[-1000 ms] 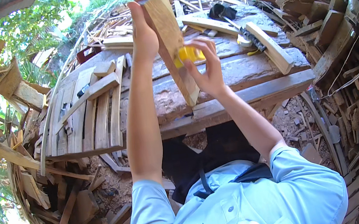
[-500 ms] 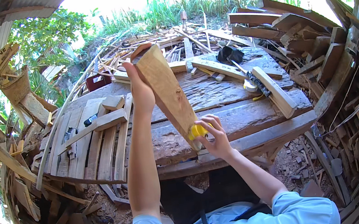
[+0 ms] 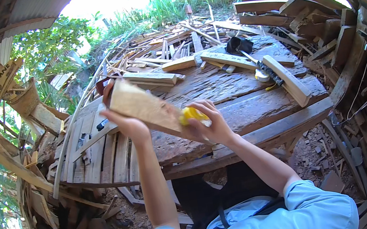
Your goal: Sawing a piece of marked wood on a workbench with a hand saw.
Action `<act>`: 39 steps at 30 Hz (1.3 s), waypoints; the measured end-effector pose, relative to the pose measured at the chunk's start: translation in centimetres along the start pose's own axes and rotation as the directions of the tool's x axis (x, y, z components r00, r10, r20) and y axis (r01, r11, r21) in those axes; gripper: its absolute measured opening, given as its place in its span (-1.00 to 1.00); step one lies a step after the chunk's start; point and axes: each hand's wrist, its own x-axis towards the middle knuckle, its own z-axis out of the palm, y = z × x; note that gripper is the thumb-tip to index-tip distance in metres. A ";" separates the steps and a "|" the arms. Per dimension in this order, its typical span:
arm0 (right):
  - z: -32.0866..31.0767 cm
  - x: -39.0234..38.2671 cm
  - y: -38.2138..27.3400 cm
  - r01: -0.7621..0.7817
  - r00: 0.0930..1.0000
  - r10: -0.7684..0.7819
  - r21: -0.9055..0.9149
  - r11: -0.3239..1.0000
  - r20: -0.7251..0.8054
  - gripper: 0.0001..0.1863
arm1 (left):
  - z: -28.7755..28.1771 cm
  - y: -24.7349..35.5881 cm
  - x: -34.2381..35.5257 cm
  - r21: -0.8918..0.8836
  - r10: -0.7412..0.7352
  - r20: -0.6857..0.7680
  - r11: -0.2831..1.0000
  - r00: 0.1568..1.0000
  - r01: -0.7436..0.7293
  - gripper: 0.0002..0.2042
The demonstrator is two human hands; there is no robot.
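- We see one thick, pale brown, tapering wooden board (image 3: 146, 108) raised above the workbench, slanting from upper left down to lower right.
- Our left hand (image 3: 132, 128) is clamped on the board's upper-left end, palm against its near side, forearm rising nearly upright.
- Our right hand (image 3: 214, 124) is closed around one rounded, bright yellow tool (image 3: 193, 114) against the board; that forearm angles inward from the right.
- Below lies one weathered, grey-brown plank workbench (image 3: 257, 124); on its right side we count one black, cup-shaped object (image 3: 239, 45) and one pale, squared timber (image 3: 287, 80) beside one dark, rod-like tool (image 3: 270, 72).
- Beyond, we see scrap wood (image 3: 176, 39), too jumbled to count.
- Compared with half a second ago, we have the board tipped flatter leftward, no longer steeply upright.
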 end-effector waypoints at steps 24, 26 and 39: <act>1.9 -2.4 -3.7 -0.378 0.822 0.471 -0.313 0.872 0.319 -0.58 | -8.1 6.7 -14.0 0.123 0.159 -0.541 0.986 0.826 -0.109 -0.05; 5.4 -0.3 -8.7 -0.141 0.947 0.167 -0.114 0.984 0.273 -0.59 | -6.5 6.5 -13.2 0.142 0.207 -0.519 0.978 0.829 -0.155 -0.07; 0.4 -4.7 -2.2 -0.113 0.879 0.297 -0.442 0.890 0.372 -0.58 | -12.7 3.6 -16.9 0.199 0.057 -0.600 0.977 0.798 0.081 -0.01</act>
